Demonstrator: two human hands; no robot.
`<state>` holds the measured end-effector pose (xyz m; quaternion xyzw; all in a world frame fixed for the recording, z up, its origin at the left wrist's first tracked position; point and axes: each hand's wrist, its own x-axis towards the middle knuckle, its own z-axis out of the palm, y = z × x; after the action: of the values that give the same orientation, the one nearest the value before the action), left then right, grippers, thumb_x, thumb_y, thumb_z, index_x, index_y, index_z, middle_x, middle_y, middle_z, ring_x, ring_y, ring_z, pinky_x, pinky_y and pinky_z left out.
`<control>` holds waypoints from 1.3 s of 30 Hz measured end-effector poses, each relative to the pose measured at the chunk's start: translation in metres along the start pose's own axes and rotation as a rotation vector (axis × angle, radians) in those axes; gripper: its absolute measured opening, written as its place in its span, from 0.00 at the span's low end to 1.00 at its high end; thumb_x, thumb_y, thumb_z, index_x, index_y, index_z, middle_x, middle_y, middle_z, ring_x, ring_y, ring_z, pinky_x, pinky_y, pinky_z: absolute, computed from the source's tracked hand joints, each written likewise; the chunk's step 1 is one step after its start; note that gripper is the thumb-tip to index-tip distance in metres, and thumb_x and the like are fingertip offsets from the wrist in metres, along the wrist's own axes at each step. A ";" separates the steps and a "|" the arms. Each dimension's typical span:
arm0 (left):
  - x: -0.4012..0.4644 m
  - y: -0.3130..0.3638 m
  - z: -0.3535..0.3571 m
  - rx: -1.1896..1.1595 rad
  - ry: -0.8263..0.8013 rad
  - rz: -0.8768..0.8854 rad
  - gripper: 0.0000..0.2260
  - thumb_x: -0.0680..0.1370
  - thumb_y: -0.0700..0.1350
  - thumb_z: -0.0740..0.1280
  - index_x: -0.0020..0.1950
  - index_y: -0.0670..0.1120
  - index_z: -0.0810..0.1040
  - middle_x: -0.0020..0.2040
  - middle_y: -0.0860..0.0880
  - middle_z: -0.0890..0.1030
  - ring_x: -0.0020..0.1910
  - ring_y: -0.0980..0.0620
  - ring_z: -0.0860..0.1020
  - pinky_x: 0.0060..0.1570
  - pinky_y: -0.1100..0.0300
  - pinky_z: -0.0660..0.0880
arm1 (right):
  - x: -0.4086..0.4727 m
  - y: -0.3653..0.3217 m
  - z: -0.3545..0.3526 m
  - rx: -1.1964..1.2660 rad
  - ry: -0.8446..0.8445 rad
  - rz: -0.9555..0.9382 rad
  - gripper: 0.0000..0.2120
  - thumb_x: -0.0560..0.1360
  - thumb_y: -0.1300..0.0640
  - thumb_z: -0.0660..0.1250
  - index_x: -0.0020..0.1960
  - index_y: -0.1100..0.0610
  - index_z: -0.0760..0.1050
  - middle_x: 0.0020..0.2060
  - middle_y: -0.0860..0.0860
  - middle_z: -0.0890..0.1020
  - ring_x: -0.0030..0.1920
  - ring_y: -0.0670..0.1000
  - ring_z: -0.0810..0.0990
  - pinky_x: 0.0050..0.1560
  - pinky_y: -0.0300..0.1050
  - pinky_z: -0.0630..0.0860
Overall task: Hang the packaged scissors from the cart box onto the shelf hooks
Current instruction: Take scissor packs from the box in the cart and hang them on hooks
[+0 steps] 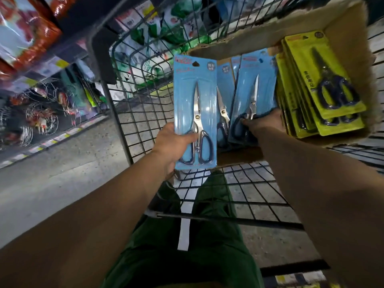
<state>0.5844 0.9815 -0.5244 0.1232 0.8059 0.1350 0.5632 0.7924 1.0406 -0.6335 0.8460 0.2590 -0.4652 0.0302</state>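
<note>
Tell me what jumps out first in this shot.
A blue scissors pack, held upright at centre by the left hand. To its right, the right hand grips another blue pack standing in the cardboard box, with yellow scissors packs stacked at the box's right end.

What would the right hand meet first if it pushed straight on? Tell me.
Probably the blue scissor packs standing in the box; the right hand already grips one at its lower end. Depth past them is unclear.
</note>
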 end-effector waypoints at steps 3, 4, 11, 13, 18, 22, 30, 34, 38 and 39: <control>0.000 0.000 0.002 -0.030 -0.018 -0.007 0.15 0.74 0.40 0.75 0.57 0.45 0.74 0.52 0.46 0.83 0.44 0.50 0.83 0.40 0.57 0.80 | -0.007 -0.001 -0.002 0.063 -0.009 0.009 0.37 0.58 0.46 0.81 0.61 0.53 0.69 0.52 0.51 0.79 0.54 0.57 0.79 0.51 0.50 0.78; -0.001 0.001 0.003 -0.034 -0.021 0.001 0.15 0.74 0.40 0.75 0.58 0.45 0.74 0.52 0.46 0.83 0.44 0.51 0.82 0.38 0.59 0.79 | -0.009 -0.002 -0.004 0.094 -0.005 0.008 0.37 0.58 0.47 0.81 0.61 0.54 0.70 0.54 0.53 0.80 0.55 0.58 0.80 0.52 0.51 0.79; -0.017 0.011 -0.008 -0.025 -0.025 0.067 0.12 0.73 0.38 0.74 0.54 0.46 0.78 0.51 0.45 0.83 0.51 0.46 0.82 0.56 0.49 0.79 | -0.049 -0.011 -0.019 0.241 -0.055 -0.097 0.26 0.67 0.59 0.78 0.62 0.62 0.73 0.50 0.54 0.81 0.42 0.53 0.80 0.34 0.37 0.74; -0.025 0.015 -0.019 -0.032 -0.024 0.117 0.09 0.73 0.39 0.74 0.51 0.47 0.78 0.48 0.46 0.83 0.45 0.48 0.81 0.50 0.56 0.79 | -0.072 -0.013 -0.024 0.241 -0.097 -0.150 0.25 0.66 0.59 0.78 0.59 0.62 0.73 0.48 0.54 0.81 0.40 0.52 0.79 0.34 0.40 0.76; -0.051 0.016 -0.063 -0.111 -0.048 0.225 0.24 0.68 0.44 0.77 0.62 0.41 0.78 0.55 0.43 0.83 0.53 0.42 0.82 0.57 0.48 0.79 | -0.154 -0.020 -0.041 0.295 -0.210 -0.312 0.23 0.70 0.63 0.75 0.58 0.58 0.65 0.38 0.49 0.76 0.36 0.48 0.76 0.33 0.39 0.79; -0.087 0.005 -0.122 -0.161 -0.118 0.371 0.08 0.73 0.35 0.73 0.51 0.43 0.81 0.42 0.46 0.83 0.39 0.49 0.81 0.43 0.59 0.78 | -0.238 -0.020 -0.037 0.334 -0.220 -0.463 0.21 0.70 0.68 0.74 0.55 0.57 0.67 0.43 0.50 0.79 0.42 0.50 0.80 0.30 0.35 0.74; -0.154 -0.091 -0.331 -0.377 -0.042 0.540 0.06 0.73 0.38 0.75 0.44 0.44 0.79 0.42 0.46 0.83 0.43 0.47 0.81 0.44 0.57 0.78 | -0.433 -0.060 0.075 0.228 -0.274 -0.792 0.19 0.66 0.68 0.77 0.53 0.61 0.75 0.48 0.55 0.84 0.48 0.56 0.82 0.49 0.50 0.80; -0.171 -0.161 -0.456 -0.519 0.066 0.559 0.06 0.74 0.35 0.74 0.47 0.44 0.82 0.50 0.44 0.85 0.48 0.46 0.83 0.51 0.56 0.81 | -0.536 -0.096 0.174 0.114 -0.416 -0.970 0.20 0.66 0.70 0.76 0.56 0.66 0.74 0.49 0.59 0.83 0.47 0.54 0.82 0.47 0.47 0.81; -0.183 -0.231 -0.555 -0.682 0.248 0.493 0.05 0.74 0.34 0.72 0.48 0.42 0.82 0.48 0.41 0.85 0.38 0.51 0.83 0.42 0.58 0.81 | -0.626 -0.115 0.265 0.018 -0.552 -1.102 0.17 0.68 0.73 0.74 0.44 0.55 0.71 0.40 0.49 0.80 0.39 0.46 0.77 0.38 0.34 0.76; -0.187 -0.245 -0.575 -0.718 0.299 0.476 0.06 0.74 0.34 0.72 0.49 0.42 0.82 0.48 0.41 0.85 0.40 0.49 0.83 0.45 0.56 0.81 | -0.644 -0.118 0.286 -0.012 -0.570 -1.115 0.18 0.67 0.71 0.75 0.46 0.56 0.70 0.41 0.49 0.79 0.41 0.46 0.77 0.43 0.38 0.76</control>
<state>0.0948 0.6421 -0.2593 0.0813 0.7297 0.5477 0.4012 0.2378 0.7948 -0.2565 0.4259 0.6459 -0.6169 -0.1442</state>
